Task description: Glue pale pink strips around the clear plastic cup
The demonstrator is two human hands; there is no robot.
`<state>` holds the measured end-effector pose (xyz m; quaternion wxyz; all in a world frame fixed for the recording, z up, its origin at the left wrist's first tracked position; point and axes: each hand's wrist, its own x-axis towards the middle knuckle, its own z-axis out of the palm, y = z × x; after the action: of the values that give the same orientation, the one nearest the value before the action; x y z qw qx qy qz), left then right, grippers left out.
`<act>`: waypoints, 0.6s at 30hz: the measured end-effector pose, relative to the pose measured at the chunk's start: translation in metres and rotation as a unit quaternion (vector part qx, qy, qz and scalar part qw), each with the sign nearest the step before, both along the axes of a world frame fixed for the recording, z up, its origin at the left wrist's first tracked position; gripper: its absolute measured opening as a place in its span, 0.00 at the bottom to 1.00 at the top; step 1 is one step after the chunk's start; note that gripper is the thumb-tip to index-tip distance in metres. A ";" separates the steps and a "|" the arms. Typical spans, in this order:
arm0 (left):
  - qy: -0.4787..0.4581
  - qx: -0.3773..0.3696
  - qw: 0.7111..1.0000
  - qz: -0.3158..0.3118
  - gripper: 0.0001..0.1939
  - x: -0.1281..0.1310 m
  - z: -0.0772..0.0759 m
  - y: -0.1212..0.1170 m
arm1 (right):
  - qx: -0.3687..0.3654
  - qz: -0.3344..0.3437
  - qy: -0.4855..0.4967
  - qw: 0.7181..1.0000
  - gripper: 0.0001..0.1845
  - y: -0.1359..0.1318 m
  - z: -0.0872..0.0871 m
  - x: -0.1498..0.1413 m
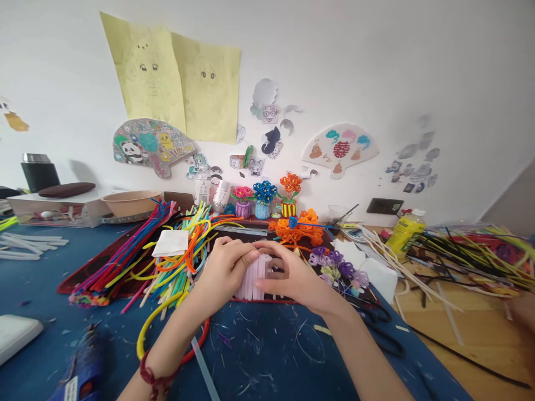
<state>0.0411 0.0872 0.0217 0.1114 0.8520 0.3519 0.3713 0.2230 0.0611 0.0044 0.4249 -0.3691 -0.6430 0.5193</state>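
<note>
Between my hands stands a small pot-like piece with pale pink and white upright stripes [252, 281]; it resembles the striped flower pots behind. My left hand [228, 267] is closed over its left side and top edge, thumb at the rim. My right hand [292, 273] curls round the right side, its thumb pressed on the front. The fingers hide the top and much of the back. Left of my hands lies a heap of multicoloured pipe cleaners [167, 273], and to the right are purple pipe-cleaner flowers [334, 262].
Three potted pipe-cleaner flowers [263, 200] line the wall. A blue glue gun [86, 362] lies front left, with a glue stick [204, 367] nearer the middle. A yellow bottle [405, 233] stands right. Another person's hand [522, 312] shows at the right edge.
</note>
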 end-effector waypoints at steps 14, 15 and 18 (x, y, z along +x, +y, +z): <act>0.001 -0.017 1.000 -0.012 0.19 0.002 0.000 0.000 | -0.003 -0.005 0.026 1.000 0.22 0.000 0.000 0.002; 0.003 -0.020 1.000 -0.011 0.19 0.002 -0.001 0.000 | -0.003 -0.007 0.023 1.000 0.22 0.000 0.000 0.002; 0.007 -0.028 1.000 -0.009 0.19 0.002 -0.001 -0.001 | -0.004 -0.013 0.019 1.000 0.24 0.001 -0.002 0.003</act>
<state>0.0432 0.0866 0.0204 0.1363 0.8539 0.3557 0.3545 0.2258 0.0625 0.0026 0.4424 -0.3696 -0.6279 0.5229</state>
